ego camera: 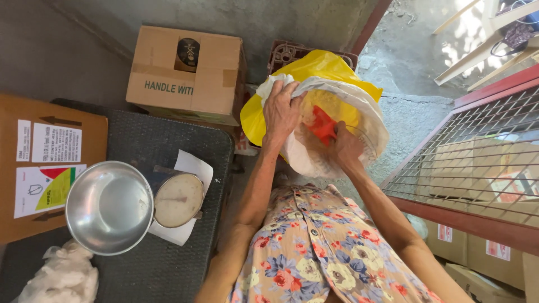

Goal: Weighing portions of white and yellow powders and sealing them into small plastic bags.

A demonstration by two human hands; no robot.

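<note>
scooping step, it seems: at upper centre the left hand [281, 109] grips the white sack [314, 157] rim open, the right hand [347, 147] is closed round a red scoop [323, 124] inside; lifting needs a steady wrist.

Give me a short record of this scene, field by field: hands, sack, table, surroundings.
left hand: grips the rim of the white sack
right hand: inside the sack, holding a red scoop
sack: open, with a yellow bag behind it
table: holds a scale with a metal bowl
surroundings: cardboard box, wire grille
</note>
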